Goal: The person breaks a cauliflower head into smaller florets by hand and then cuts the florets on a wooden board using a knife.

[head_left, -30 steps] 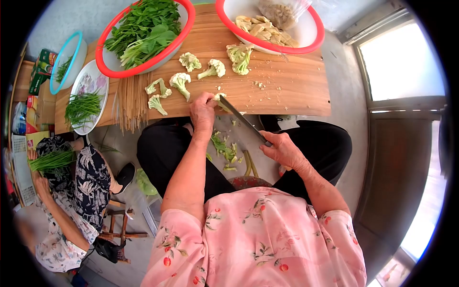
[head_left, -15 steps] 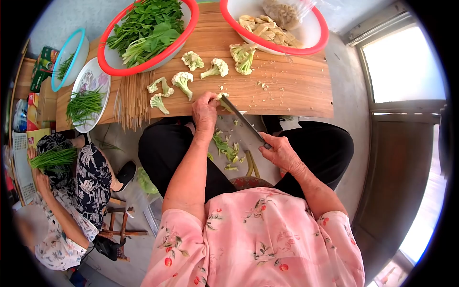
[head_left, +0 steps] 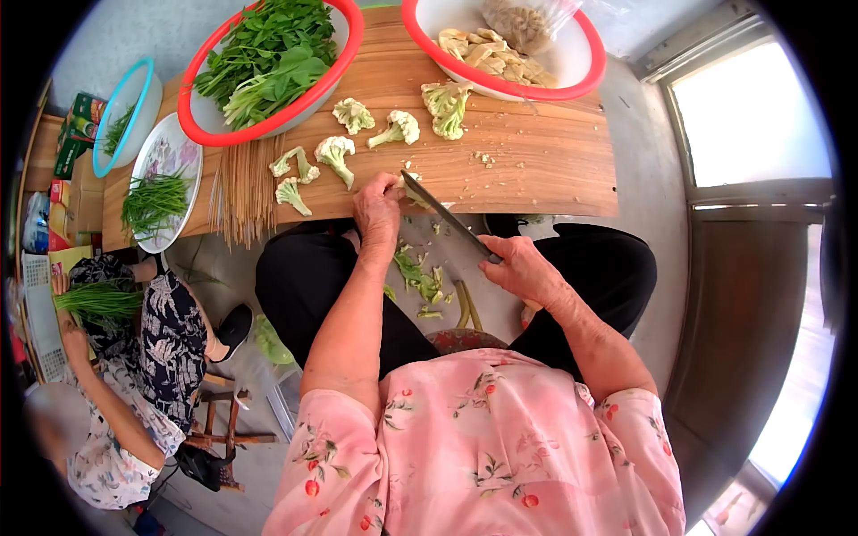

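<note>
Knife (head_left: pixel 447 216) and cauliflower piece (head_left: pixel 407 189) at the table's (head_left: pixel 554 170) near edge.
The right hand (head_left: pixel 520 268) closes around the knife; the left hand (head_left: pixel 377 210) pinches the piece. Short strokes, that pinch kept clear of the blade (head_left: pixel 429 198), should suit. Beyond, a patterned plate (head_left: pixel 170 140) carries green stalks (head_left: pixel 156 204), a red-rimmed bowl (head_left: pixel 353 49) leafy greens (head_left: pixel 281 62), another bowl (head_left: pixel 572 91) pale slices (head_left: pixel 492 56) and a bag (head_left: pixel 521 27).

Food-prep rm, wood tbl (head_left: pixel 554 152), bowls (head_left: pixel 527 92) w/ veg (head_left: pixel 277 62), knife (head_left: pixel 447 215)
</note>
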`<state>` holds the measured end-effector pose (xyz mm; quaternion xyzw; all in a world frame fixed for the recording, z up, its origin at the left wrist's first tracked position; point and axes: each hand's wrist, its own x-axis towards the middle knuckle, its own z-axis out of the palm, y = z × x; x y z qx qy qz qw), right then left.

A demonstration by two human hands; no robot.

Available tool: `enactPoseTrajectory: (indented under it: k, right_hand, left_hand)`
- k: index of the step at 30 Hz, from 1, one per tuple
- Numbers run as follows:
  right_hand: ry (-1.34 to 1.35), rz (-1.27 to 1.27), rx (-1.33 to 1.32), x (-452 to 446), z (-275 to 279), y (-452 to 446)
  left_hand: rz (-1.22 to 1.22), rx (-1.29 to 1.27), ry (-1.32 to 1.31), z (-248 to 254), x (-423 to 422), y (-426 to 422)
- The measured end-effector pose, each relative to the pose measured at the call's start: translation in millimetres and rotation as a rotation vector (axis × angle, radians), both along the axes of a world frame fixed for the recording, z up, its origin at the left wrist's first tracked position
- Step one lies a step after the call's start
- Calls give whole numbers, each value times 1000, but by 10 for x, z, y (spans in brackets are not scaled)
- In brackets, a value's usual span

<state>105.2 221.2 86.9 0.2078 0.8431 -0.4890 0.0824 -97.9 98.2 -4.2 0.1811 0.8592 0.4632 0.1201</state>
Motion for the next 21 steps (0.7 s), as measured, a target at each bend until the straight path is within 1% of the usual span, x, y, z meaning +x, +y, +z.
enactPoseTrajectory:
  k: [2,4,7,10,13,15,17,19,21]
  right_hand:
    - [12,-8,-6,-18,12,17]
    - [-53,3,-8,-39,32,29]
    - [-70,9,13,-56,-27,59]
    - [1,57,85,-93,-139,90]
    - [17,7,37,-174,-224,48]
    - [44,23,70,-203,-256,14]
    - [59,30,100,-212,-250,-5]
    - [-4,-10,52,-201,-154,16]
    - [35,-31,93,-169,-209,-21]
  left_hand:
    - [26,-48,72,-37,1,-3]
    - [23,-53,71,-24,5,-4]
    - [20,-86,99,-13,13,-8]
    - [19,-105,139,7,27,-5]
    - [25,-104,131,-56,44,-19]
    - [31,-113,115,-94,26,-56]
    - [34,-4,165,-118,42,-83]
    - [10,30,136,-143,39,-94]
    - [1,61,118,-147,30,-110]
